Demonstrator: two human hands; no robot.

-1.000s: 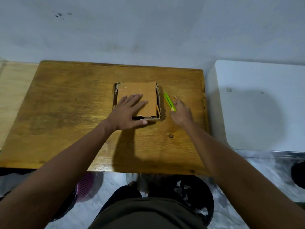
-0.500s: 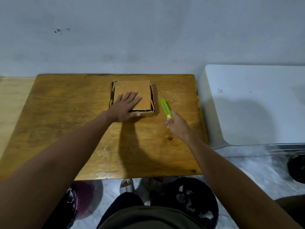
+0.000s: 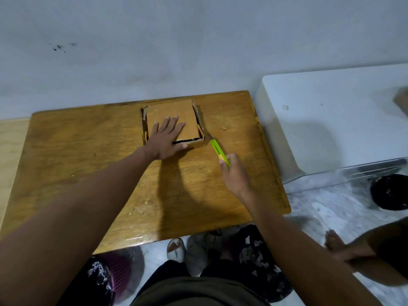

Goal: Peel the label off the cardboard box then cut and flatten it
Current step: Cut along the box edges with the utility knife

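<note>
- Head view: the cardboard box (image 3: pixel 171 120) sits on the far middle part of the wooden table (image 3: pixel 88 164), near the wall.
- The left hand (image 3: pixel 166 140) lies flat on the box, palm down, fingers spread, arm stretched forward.
- The right hand (image 3: pixel 235 173) has its fingers closed around the green cutter (image 3: pixel 217 151); the cutter's tip points at the box's near right corner.

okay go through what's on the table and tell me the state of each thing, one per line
cardboard box: top flap pressed down, not yet flattened.
left hand: flat on the box, fingers spread.
right hand: grip closed on the cutter.
green cutter: tip pointing at the box's near right corner.
wooden table: scattered with small scraps.
</note>
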